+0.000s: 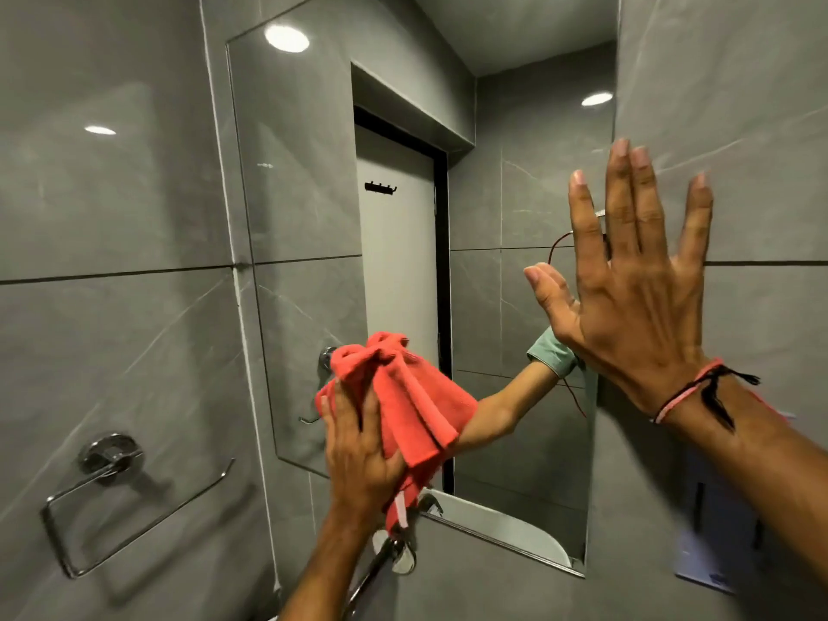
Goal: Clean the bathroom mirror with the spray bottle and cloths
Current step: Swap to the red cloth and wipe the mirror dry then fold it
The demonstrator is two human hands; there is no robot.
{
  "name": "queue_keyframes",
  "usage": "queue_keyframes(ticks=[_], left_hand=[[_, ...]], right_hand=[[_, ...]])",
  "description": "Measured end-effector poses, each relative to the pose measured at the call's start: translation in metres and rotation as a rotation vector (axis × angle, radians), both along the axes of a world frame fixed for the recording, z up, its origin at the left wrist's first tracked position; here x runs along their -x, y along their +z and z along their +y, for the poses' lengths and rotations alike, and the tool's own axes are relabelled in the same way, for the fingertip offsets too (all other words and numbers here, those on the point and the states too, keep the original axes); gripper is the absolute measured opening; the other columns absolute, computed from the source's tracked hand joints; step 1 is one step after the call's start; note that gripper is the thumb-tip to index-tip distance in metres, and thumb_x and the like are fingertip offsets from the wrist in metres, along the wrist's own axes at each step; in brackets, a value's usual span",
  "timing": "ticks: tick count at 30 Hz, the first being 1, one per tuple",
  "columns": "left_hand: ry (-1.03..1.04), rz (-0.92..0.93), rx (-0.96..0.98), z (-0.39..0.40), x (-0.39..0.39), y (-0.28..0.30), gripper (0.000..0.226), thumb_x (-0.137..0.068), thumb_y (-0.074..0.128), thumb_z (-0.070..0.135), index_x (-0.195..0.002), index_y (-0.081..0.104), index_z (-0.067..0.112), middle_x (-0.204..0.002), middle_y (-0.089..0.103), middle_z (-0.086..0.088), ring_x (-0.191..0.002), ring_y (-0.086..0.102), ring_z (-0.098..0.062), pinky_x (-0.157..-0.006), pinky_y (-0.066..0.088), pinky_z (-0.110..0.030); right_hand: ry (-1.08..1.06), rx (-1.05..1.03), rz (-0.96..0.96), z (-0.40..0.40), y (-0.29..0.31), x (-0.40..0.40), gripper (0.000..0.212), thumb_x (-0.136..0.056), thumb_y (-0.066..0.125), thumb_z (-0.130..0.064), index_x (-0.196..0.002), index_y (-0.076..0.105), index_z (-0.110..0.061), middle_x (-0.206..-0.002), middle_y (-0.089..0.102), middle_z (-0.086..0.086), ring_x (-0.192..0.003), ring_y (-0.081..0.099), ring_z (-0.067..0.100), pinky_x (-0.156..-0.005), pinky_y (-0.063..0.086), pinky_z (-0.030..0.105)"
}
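Observation:
The tall frameless mirror (313, 195) hangs on the grey tiled wall ahead and reflects a white door. My left hand (358, 454) grips a bunched red cloth (403, 392) and holds it against the lower left part of the glass. My right hand (636, 280) is spread flat with straight fingers over the mirror's right edge and the wall tile beside it. A red and black thread band circles that wrist. The cloth hides the glass under it. No spray bottle is in view.
A chrome towel ring (112, 486) is fixed to the wall at the lower left. Below the mirror a chrome tap (398, 553) pokes up near my left forearm. A pale blurred object (712, 531) sits at the lower right under my right arm.

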State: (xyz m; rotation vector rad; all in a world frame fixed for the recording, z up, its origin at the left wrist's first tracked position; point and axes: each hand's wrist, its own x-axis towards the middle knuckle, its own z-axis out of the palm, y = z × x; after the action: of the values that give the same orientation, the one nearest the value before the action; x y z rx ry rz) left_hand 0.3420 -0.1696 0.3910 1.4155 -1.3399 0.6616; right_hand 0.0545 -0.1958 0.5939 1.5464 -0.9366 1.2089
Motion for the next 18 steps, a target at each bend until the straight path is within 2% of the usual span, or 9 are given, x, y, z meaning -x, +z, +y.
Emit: queue_keyframes(ticks=[3,5,9,10,12,15,17,18], left_hand=[[0.016,0.151,-0.084,0.006,-0.048,-0.018,0.095,-0.085,0.055,0.048,-0.159,0.022,-0.001,-0.165,0.023,-0.029,-0.155,0.019,-0.042,-0.122,0.018,-0.070],[0.003,0.258,-0.128,0.009,-0.077,-0.029,0.094,-0.084,0.055,0.049,-0.157,0.026,-0.003,-0.159,0.034,-0.031,-0.149,0.031,-0.048,-0.120,0.027,-0.068],[-0.121,0.556,-0.040,0.012,-0.095,-0.042,0.092,-0.076,0.059,0.051,-0.155,0.032,0.014,-0.152,0.047,-0.013,-0.137,0.050,-0.038,-0.113,0.044,-0.054],[-0.116,0.602,-0.009,0.010,-0.092,-0.044,0.094,-0.074,0.057,0.050,-0.156,0.031,0.013,-0.154,0.045,-0.012,-0.139,0.049,-0.038,-0.114,0.043,-0.054],[-0.115,0.658,0.032,0.003,-0.081,-0.047,0.102,-0.070,0.053,0.046,-0.159,0.025,0.003,-0.162,0.035,-0.020,-0.149,0.037,-0.041,-0.119,0.035,-0.060],[-0.140,0.596,-0.035,-0.003,-0.050,-0.050,0.095,-0.079,0.057,0.039,-0.155,0.027,-0.008,-0.160,0.030,-0.033,-0.148,0.031,-0.053,-0.119,0.029,-0.068],[-0.111,0.452,-0.107,-0.005,-0.022,-0.057,0.087,-0.089,0.058,0.039,-0.150,0.031,-0.017,-0.158,0.026,-0.042,-0.144,0.026,-0.065,-0.120,0.018,-0.071],[-0.086,0.359,-0.111,-0.005,-0.005,-0.058,0.085,-0.090,0.056,0.037,-0.149,0.031,-0.018,-0.159,0.022,-0.038,-0.145,0.021,-0.067,-0.122,0.011,-0.067]], right_hand=[[-0.004,0.002,0.023,-0.004,-0.004,-0.012,0.087,-0.103,0.029,-0.066,-0.167,0.007,-0.011,-0.172,0.006,0.025,-0.161,0.006,0.038,-0.126,0.007,0.066],[-0.006,0.018,0.016,-0.008,-0.005,-0.016,0.086,-0.104,0.029,-0.066,-0.167,0.006,-0.013,-0.171,0.005,0.026,-0.161,0.005,0.039,-0.127,0.006,0.064],[-0.005,0.019,0.004,-0.011,-0.005,-0.016,0.086,-0.103,0.029,-0.067,-0.167,0.005,-0.015,-0.172,0.005,0.025,-0.161,0.005,0.038,-0.127,0.004,0.062],[-0.007,0.018,0.005,-0.010,-0.005,-0.016,0.086,-0.103,0.029,-0.067,-0.167,0.005,-0.015,-0.172,0.005,0.025,-0.161,0.006,0.038,-0.127,0.005,0.062],[-0.006,0.022,0.001,-0.009,-0.006,-0.016,0.085,-0.103,0.029,-0.067,-0.167,0.007,-0.014,-0.171,0.007,0.026,-0.161,0.007,0.039,-0.127,0.008,0.063],[-0.012,0.036,-0.008,-0.007,-0.007,-0.017,0.085,-0.103,0.032,-0.065,-0.166,0.011,-0.013,-0.171,0.010,0.026,-0.160,0.010,0.039,-0.127,0.009,0.061],[-0.020,0.036,-0.008,-0.005,-0.007,-0.017,0.085,-0.103,0.032,-0.065,-0.166,0.013,-0.012,-0.171,0.011,0.026,-0.160,0.011,0.038,-0.127,0.008,0.060],[-0.022,0.036,-0.004,-0.005,-0.006,-0.018,0.085,-0.103,0.032,-0.065,-0.166,0.013,-0.012,-0.171,0.011,0.026,-0.160,0.011,0.038,-0.127,0.008,0.060]])
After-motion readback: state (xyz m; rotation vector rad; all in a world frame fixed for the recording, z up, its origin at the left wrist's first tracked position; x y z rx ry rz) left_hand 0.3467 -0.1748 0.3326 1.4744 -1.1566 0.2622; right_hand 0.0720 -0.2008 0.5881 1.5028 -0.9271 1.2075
